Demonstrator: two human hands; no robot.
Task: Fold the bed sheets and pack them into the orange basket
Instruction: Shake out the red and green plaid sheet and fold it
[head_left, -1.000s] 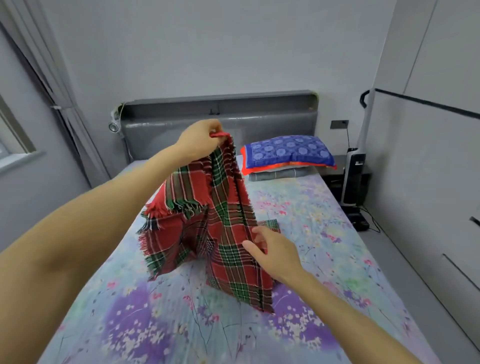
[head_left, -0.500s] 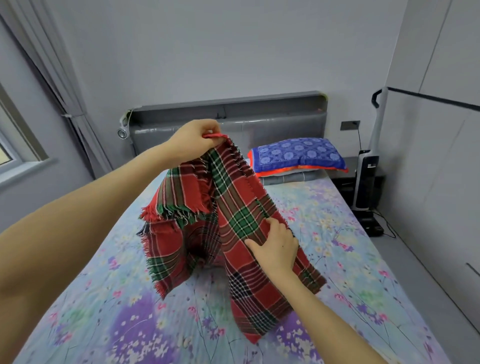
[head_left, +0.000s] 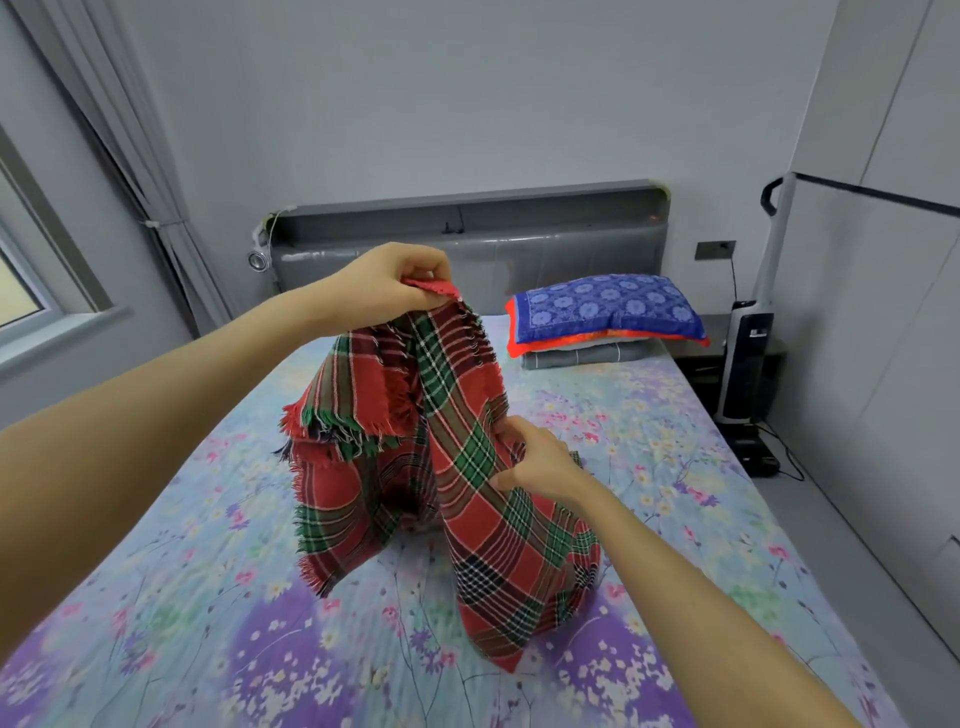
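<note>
The sheet is pinched high by the left hand and now gripped farther up its side by the right hand, so folding is barely begun.

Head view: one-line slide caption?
Left hand holds a plaid sheet up over the bed; right hand pinches its edge.

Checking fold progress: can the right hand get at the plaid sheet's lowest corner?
Probably yes: the right hand grips the plaid sheet just above that corner, which lies uncovered with nothing between them.
</note>
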